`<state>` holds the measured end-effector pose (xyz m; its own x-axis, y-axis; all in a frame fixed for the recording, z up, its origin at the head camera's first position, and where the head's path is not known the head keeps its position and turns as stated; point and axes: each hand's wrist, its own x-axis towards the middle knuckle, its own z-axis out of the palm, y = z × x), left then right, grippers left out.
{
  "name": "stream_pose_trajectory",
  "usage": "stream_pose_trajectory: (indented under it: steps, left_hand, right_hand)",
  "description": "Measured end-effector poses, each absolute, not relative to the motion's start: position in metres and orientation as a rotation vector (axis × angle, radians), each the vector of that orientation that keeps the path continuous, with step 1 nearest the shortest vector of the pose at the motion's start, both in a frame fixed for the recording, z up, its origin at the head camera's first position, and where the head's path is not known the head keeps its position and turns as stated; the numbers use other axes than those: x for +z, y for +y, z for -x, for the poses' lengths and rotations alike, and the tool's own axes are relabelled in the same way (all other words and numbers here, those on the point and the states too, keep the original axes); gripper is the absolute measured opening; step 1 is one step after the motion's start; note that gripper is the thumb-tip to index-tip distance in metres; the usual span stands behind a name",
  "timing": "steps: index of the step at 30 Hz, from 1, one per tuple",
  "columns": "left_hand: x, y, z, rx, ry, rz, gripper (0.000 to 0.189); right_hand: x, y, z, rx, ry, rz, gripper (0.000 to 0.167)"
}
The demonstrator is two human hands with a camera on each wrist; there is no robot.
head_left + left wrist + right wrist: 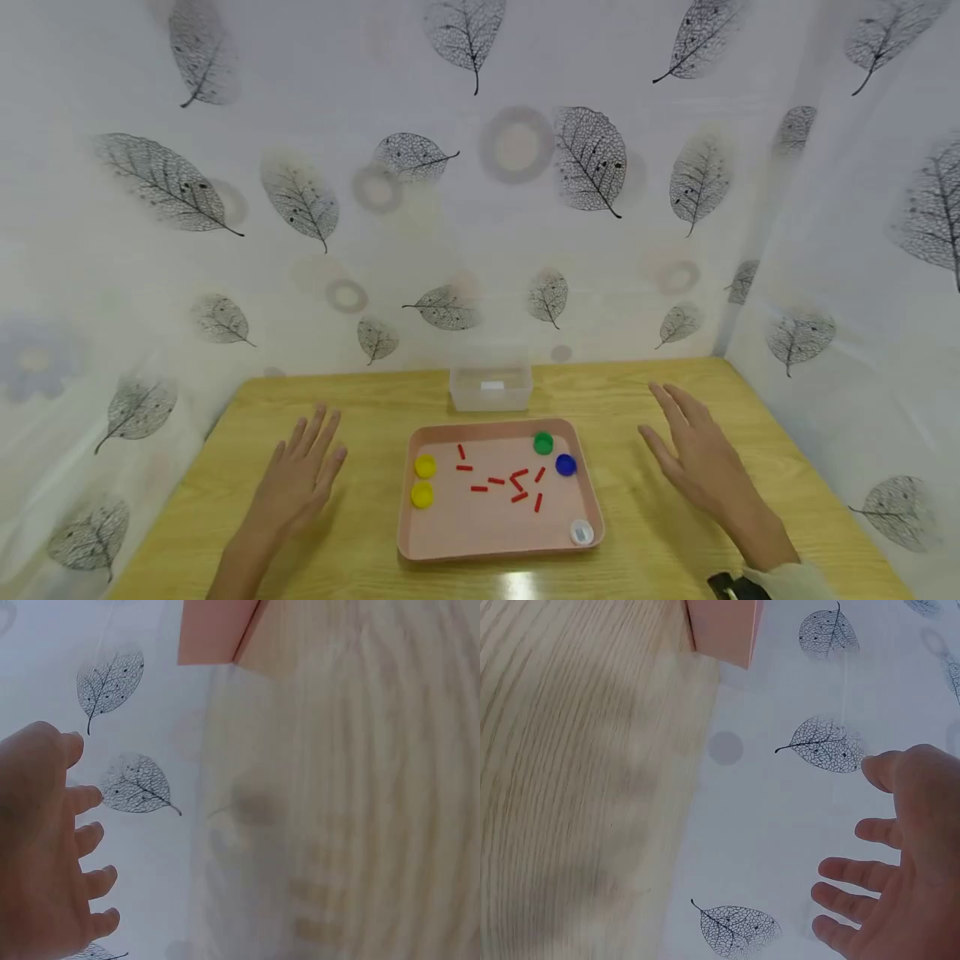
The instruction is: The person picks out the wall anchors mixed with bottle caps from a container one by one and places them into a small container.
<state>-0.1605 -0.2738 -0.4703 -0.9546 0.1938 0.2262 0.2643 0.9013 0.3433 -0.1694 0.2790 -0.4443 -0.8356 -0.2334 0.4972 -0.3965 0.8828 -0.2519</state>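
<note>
A pink tray (480, 537) lies on the table between my two hands. Several short red sticks (496, 481) are scattered over its middle. Inside it, two yellow caps (422, 495) sit at the left, a green cap (543, 442) and a blue cap (566, 465) at the upper right, and a round white piece (582, 532) in the lower right corner. My left hand (294, 483) hovers left of the tray, fingers extended and holding nothing. To the tray's right, my right hand (701, 458) is also held out with straight, spread fingers and nothing in it.
Behind the tray stands a translucent plastic box (491, 392) with a small white label. The wooden table (360, 542) meets a pale, leaf-printed covering (480, 233) at the back and both sides. A dark wristband (738, 587) is on the right wrist.
</note>
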Motion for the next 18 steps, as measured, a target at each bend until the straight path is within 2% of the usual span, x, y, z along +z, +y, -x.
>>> stream_pose_trajectory:
  steps: [8,18]
  left_hand:
    - [-0.490,-0.255,0.151,-0.753,-2.851,0.367,0.058]
    - [-0.495,-0.226,0.144,-0.814,-2.815,0.507,0.057]
  right_hand:
    - [-0.443,0.260,0.171,0.597,-2.574,-0.473,0.056]
    - [-0.449,0.235,0.174,0.833,-2.486,-0.544,0.050]
